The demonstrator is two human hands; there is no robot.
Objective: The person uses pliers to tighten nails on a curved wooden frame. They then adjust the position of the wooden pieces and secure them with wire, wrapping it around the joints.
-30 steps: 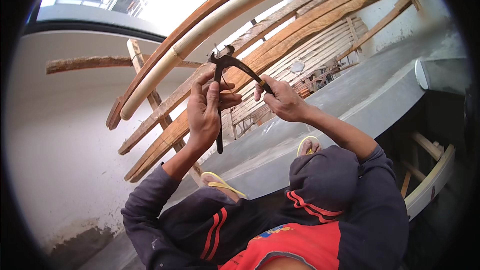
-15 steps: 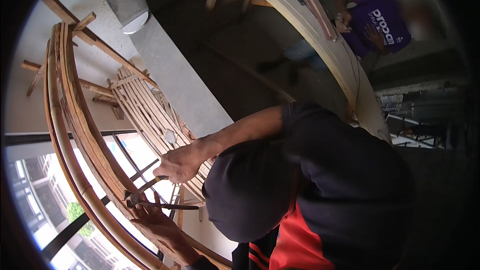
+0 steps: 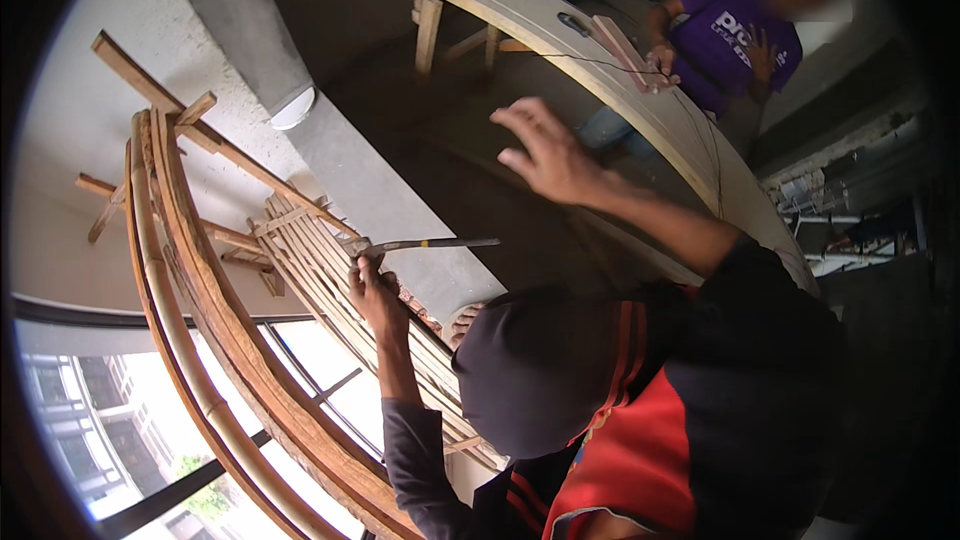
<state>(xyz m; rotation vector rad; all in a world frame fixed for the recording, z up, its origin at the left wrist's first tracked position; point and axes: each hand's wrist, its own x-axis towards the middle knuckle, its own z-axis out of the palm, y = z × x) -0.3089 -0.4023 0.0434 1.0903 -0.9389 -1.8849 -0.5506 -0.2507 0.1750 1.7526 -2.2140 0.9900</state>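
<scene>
1. Pincers (image 3: 425, 243), one pair, are resting in the left grip (image 3: 376, 295) near mid-view; the metal is looking dark and slim, with one yellow band showing on the handle that is pointing right.
2. Farthest left, one round, jointed bamboo pole (image 3: 152, 270) is running alongside rough, grained timber planks (image 3: 215, 295).
3. One slatted wooden rack (image 3: 305, 245) is standing behind, its narrow slats lying too close for counting.
4. The left grip is pinching the pincers close to their head.
5. One smooth grey concrete ledge (image 3: 370, 180) is slanting past.
6. The right grip (image 3: 545, 155) is spreading its fingers, well apart from the pincers.
7. One pale, curved counter (image 3: 535, 0) is carrying one small dark tool (image 3: 573, 25) and a reddish block (image 3: 618, 50).
8. One co-worker (image 3: 735, 35) is wearing a purple shirt bearing white lettering, one hand resting just beside the block.
</scene>
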